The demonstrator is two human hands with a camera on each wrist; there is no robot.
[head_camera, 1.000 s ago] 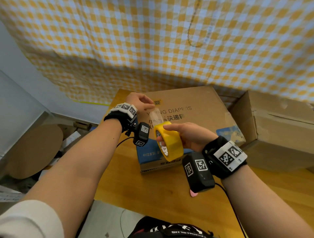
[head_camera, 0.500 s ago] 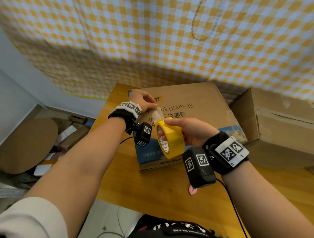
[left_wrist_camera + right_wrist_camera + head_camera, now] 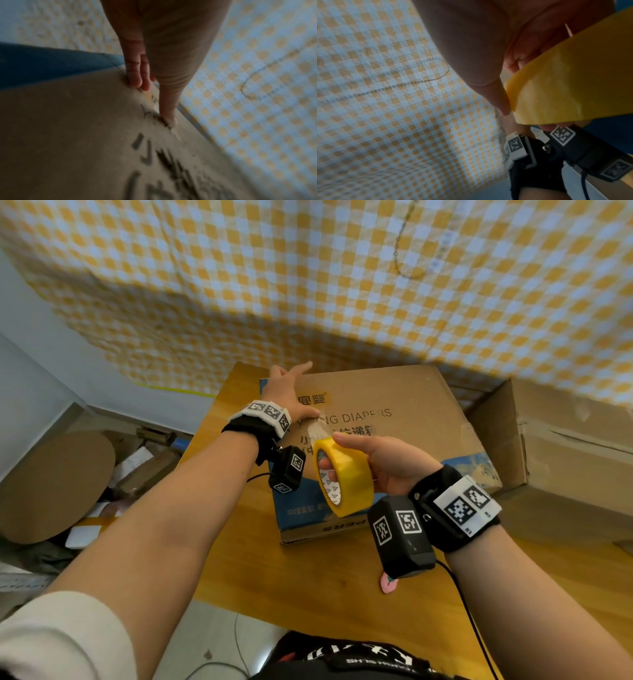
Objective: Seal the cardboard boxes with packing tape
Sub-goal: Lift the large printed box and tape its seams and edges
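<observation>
A brown diaper box with blue sides lies on the wooden table. My left hand rests on its top near the far left corner, fingers spread and straight. Its thumb presses the end of a clear tape strip onto the cardboard. The strip runs back to a yellow tape roll, held on edge above the box's near left part. My right hand grips the tape roll, thumb on top and fingers through the core.
A second plain cardboard box stands to the right, touching the first. A yellow checked cloth hangs close behind. Left of the table lie a round cardboard disc and clutter. A small pink object lies on the table near my right wrist.
My left hand stopped pinching the tape end in the air, moved forward and down, and now presses it flat on the box top with fingers spread. The roll stayed in my right hand.
</observation>
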